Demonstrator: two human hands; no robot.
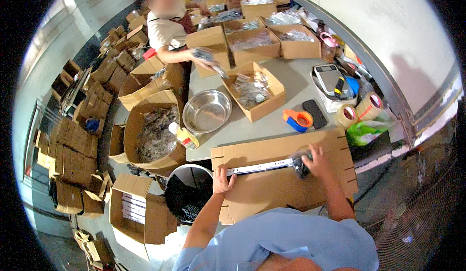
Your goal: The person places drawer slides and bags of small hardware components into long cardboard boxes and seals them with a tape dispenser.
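The grey tabletop (259,131) stretches beyond a flat cardboard sheet (272,193). Across that sheet lies a slim metal rail (262,167). Near the sheet's left edge, the left hand (224,179) closes around the rail's end; right of the sheet's centre, the half-curled right hand (316,161) touches a dark bundle (302,170), its grip unclear.

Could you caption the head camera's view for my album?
Left hand on a metal rail, right hand on a dark object, over flat cardboard.
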